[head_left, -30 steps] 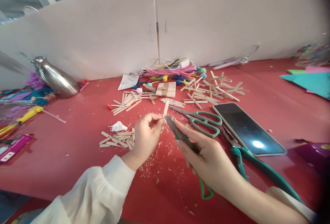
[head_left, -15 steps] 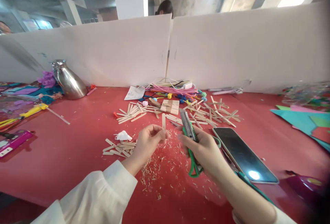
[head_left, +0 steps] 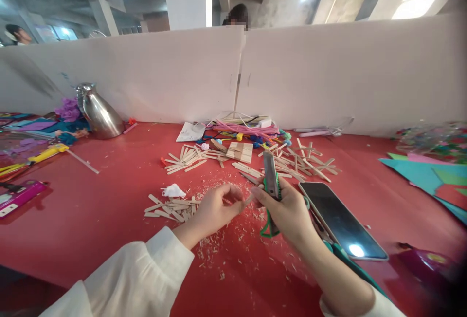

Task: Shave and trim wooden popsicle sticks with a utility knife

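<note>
My right hand [head_left: 288, 207] is wrapped round a green utility knife [head_left: 270, 176], its blade end pointing up and away from me. Close to it, my left hand [head_left: 219, 212] pinches a short wooden craft stick [head_left: 249, 199], mostly hidden by the fingers. The stick's far end meets my right thumb and fingertips. Pale wood shavings [head_left: 222, 239] are scattered on the red table beneath both hands. A pile of craft sticks [head_left: 171, 208] lies beside my left wrist, with a crumpled white lump [head_left: 173, 190] just behind it.
Beside my right forearm lie a phone [head_left: 343, 222] and green-handled scissors [head_left: 350, 261]. Further back are a small wooden panel [head_left: 240, 152], more loose sticks [head_left: 310, 158] and pink pipe cleaners [head_left: 244, 128]. A steel jug [head_left: 100, 112] stands left, before a white partition [head_left: 164, 73].
My left hand has moved right, bringing the craft stick from upright to beside my right thumb. The knife has shifted slightly and turned more upright.
</note>
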